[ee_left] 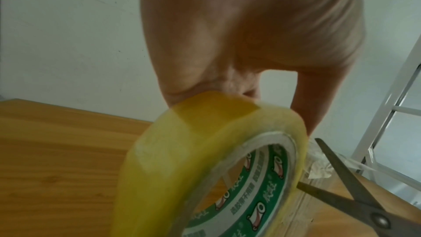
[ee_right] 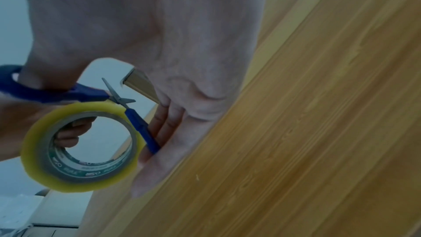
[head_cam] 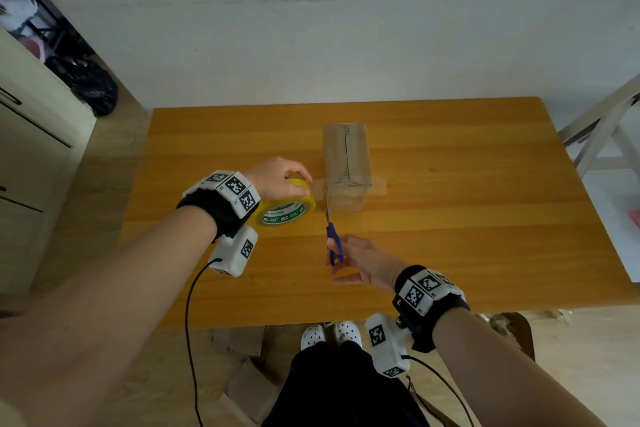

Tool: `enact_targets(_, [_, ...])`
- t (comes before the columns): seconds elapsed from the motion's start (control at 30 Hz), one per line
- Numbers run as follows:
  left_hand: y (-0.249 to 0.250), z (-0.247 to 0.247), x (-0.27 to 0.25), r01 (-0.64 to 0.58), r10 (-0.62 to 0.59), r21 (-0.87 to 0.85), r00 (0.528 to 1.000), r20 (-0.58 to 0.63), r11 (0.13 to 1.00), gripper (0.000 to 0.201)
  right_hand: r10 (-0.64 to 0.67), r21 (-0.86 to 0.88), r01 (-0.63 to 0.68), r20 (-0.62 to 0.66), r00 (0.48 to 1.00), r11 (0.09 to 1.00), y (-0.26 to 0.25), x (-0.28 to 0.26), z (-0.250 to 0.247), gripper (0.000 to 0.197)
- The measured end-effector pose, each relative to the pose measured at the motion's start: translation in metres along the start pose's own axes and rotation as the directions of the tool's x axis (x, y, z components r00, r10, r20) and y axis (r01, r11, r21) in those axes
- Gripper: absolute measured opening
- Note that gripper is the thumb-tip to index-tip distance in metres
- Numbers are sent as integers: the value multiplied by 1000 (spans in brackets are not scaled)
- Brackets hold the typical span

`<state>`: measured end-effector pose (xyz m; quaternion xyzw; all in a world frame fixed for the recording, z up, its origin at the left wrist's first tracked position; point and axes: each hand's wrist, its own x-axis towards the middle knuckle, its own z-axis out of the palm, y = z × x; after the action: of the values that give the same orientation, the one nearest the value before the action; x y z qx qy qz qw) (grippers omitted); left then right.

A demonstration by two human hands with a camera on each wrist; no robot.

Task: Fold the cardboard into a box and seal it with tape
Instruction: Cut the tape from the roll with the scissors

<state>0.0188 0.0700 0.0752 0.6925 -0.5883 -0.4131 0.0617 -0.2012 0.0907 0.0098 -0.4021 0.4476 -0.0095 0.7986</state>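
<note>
A closed brown cardboard box lies lengthwise on the wooden table, its top seam taped. A strip of clear tape crosses the box's near end and runs left to a yellow tape roll. My left hand grips the roll from above, standing it on edge just left of the box. My right hand holds blue-handled scissors by the loops. The open blades stand at the stretched tape between roll and box. The right wrist view shows the scissors beside the roll.
A pale cabinet stands to the left with a black bag behind it. A white metal frame stands at the table's right end. Cardboard scraps lie on the floor under the near edge. A wall backs the table.
</note>
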Motion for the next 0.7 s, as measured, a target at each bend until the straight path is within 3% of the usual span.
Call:
enact_targets(0.2, [0,-1,0,11,-12,-24,1000,-1,1000,28,-41,-2,41,-12,999,999,-3,5,7,35])
enact_targets(0.7, [-3,0,8,46,-46,-22,998,-30,999,29,-140,-40,136,-120,983,990,-11,12,12,29])
